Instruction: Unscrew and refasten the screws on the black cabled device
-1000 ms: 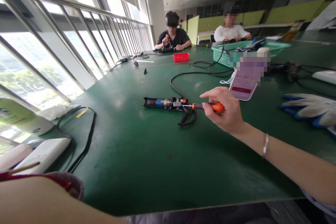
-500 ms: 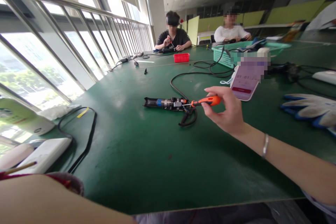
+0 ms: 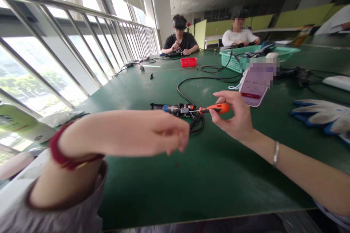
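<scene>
On the green table (image 3: 153, 178) lies a black opened device (image 3: 175, 109) with blue and metal parts and a black cable. My right hand (image 3: 233, 118) pinches an orange-handled screwdriver (image 3: 214, 108), whose tip rests at the device's right end. My left hand (image 3: 166, 134) hovers just in front of the device, fingers loosely curled downward, with nothing seen in them. A dark red band sits on my left wrist, a thin bracelet on my right.
A phone (image 3: 255, 87) leans behind my right hand. Work gloves (image 3: 322, 114) lie at the right. A teal basket (image 3: 237, 56), a red tray (image 3: 188, 62) and cables sit farther back. Two people work at the far end. A window railing runs along the left.
My left arm has swung up from the bottom left, bringing the hand close to the device. My right hand keeps the screwdriver at the device, handle slightly raised.
</scene>
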Motion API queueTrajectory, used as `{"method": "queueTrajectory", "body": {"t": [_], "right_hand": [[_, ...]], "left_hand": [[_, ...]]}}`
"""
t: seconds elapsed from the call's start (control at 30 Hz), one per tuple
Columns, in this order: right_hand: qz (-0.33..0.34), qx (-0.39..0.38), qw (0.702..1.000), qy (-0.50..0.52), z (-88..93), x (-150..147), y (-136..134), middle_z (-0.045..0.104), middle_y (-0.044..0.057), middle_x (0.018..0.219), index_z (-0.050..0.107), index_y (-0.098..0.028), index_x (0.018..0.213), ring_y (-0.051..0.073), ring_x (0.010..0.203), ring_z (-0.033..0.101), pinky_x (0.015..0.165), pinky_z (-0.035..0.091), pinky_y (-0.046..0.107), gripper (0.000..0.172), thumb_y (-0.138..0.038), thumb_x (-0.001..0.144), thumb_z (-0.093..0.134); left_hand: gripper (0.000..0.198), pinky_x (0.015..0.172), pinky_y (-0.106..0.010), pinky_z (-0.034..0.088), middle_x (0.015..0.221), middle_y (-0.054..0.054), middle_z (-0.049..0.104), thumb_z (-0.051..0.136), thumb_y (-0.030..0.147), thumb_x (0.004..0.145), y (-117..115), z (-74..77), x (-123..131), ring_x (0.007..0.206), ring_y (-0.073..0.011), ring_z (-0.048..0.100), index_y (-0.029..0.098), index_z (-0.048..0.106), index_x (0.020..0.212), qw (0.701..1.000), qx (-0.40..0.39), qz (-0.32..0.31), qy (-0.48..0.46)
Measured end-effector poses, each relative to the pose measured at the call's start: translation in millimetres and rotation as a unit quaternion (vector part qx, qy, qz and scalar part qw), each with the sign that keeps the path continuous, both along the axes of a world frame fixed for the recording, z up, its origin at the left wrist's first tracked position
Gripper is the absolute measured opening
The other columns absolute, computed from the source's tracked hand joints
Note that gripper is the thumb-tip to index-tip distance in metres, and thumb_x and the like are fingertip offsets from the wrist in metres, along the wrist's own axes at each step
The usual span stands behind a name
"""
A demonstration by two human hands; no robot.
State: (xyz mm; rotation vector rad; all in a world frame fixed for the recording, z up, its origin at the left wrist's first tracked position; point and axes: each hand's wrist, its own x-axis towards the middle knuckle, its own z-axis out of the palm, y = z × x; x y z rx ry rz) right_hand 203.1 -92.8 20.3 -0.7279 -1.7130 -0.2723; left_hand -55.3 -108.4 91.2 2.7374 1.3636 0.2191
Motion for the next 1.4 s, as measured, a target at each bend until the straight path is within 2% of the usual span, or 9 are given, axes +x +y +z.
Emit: {"method": "queueTrajectory", "body": {"t": [0.03, 0.17, 0.37, 0.5, 0.7, 0.93, 1.13, 1.3, 1.4], "right_hand": [[-0.007, 0.004, 1.0, -0.011, 1.5, 0.2, -0.3, 0.058, -0.002, 0.068, 0.056, -0.023, 0.097, 0.017, 0.064, 0.057, 0.073, 0.049, 0.038, 0.026, -0.019, 0.073, 0.064], [-0.009, -0.006, 1.0, -0.014, 1.4, 2.8, 1.4, 0.057, -0.003, 0.064, 0.057, -0.024, 0.093, 0.017, 0.065, 0.057, 0.072, 0.048, 0.038, 0.02, -0.021, 0.074, 0.064], [0.012, -0.01, 1.0, 0.013, -1.2, 3.8, 3.2, 0.061, 0.005, 0.091, 0.051, -0.022, 0.11, 0.019, 0.078, 0.06, 0.071, 0.05, 0.037, 0.04, -0.016, 0.073, 0.064], [-0.012, -0.01, 0.999, -0.03, 3.1, 3.0, 0.2, 0.056, -0.003, 0.062, 0.057, -0.023, 0.086, 0.015, 0.062, 0.054, 0.071, 0.048, 0.037, 0.011, -0.022, 0.076, 0.063], [0.012, -0.017, 1.0, 0.011, -1.6, 3.8, 0.2, 0.062, 0.006, 0.095, 0.05, -0.023, 0.112, 0.02, 0.083, 0.061, 0.073, 0.051, 0.038, 0.042, -0.017, 0.073, 0.063], [-0.023, 0.01, 0.998, -0.051, 4.9, 1.6, -2.0, 0.058, -0.004, 0.059, 0.055, -0.024, 0.081, 0.015, 0.059, 0.054, 0.073, 0.049, 0.038, 0.009, -0.022, 0.077, 0.063], [-0.015, -0.011, 1.0, -0.006, 0.3, 3.8, 1.5, 0.063, 0.004, 0.088, 0.053, -0.022, 0.108, 0.02, 0.082, 0.06, 0.075, 0.05, 0.036, 0.037, -0.018, 0.072, 0.064], [-0.046, -0.043, 0.998, -0.019, 1.2, 4.4, 1.6, 0.057, -0.001, 0.062, 0.059, -0.023, 0.085, 0.018, 0.068, 0.055, 0.071, 0.048, 0.035, 0.011, -0.024, 0.075, 0.063], [-0.038, -0.051, 0.998, -0.006, 1.6, 5.5, 3.3, 0.06, 0.0, 0.07, 0.059, -0.023, 0.091, 0.018, 0.07, 0.057, 0.071, 0.048, 0.035, 0.017, -0.022, 0.075, 0.062]], "left_hand": [[0.026, 0.068, -0.033, 0.048, 0.079, 0.0, 0.064, 0.046, 0.047, 0.087, 10.1, 8.3, 6.3, 0.073, -0.0196, 0.059, 0.028, 0.065, 0.086, 0.993, -0.078, -0.027, 0.084], [0.025, 0.074, -0.04, 0.046, 0.088, -0.01, 0.064, 0.04, 0.027, 0.086, 59.5, -0.1, 22.0, 0.085, -0.0287, 0.061, 0.015, 0.062, 0.088, 0.964, 0.122, 0.181, 0.149], [0.042, 0.091, -0.037, 0.042, 0.112, -0.009, 0.061, 0.026, 0.043, 0.094, 101.1, -65.2, 8.1, 0.104, -0.0224, 0.057, 0.018, 0.055, 0.111, 0.997, 0.057, 0.05, 0.003], [0.05, 0.095, -0.04, 0.038, 0.114, -0.007, 0.061, 0.03, 0.055, 0.091, 103.2, -77.6, -0.5, 0.107, -0.0246, 0.054, 0.019, 0.054, 0.116, 0.998, 0.056, 0.014, -0.013], [0.045, 0.092, -0.039, 0.038, 0.109, -0.007, 0.062, 0.038, 0.056, 0.088, 99.9, -83.1, -2.4, 0.101, -0.0246, 0.055, 0.019, 0.054, 0.11, 0.994, 0.11, -0.006, -0.019], [0.045, 0.087, -0.037, 0.039, 0.104, -0.007, 0.061, 0.035, 0.057, 0.089, 98.7, -86.4, -1.4, 0.095, -0.024, 0.057, 0.018, 0.054, 0.104, 0.988, 0.152, 0.0, 0.013], [0.045, 0.087, -0.037, 0.038, 0.106, -0.008, 0.058, 0.036, 0.059, 0.089, 96.8, -88.4, 0.3, 0.092, -0.0234, 0.057, 0.018, 0.053, 0.101, 0.981, 0.19, 0.016, 0.027], [0.044, 0.083, -0.036, 0.04, 0.104, -0.007, 0.059, 0.04, 0.059, 0.087, 101.4, -90.9, -0.7, 0.09, -0.0232, 0.056, 0.019, 0.053, 0.101, 0.99, 0.141, 0.02, -0.003], [0.043, 0.088, -0.037, 0.038, 0.102, -0.006, 0.059, 0.041, 0.058, 0.087, 104.5, -90.5, -2.1, 0.093, -0.0229, 0.056, 0.019, 0.053, 0.1, 0.992, 0.121, -0.001, -0.024]]}}
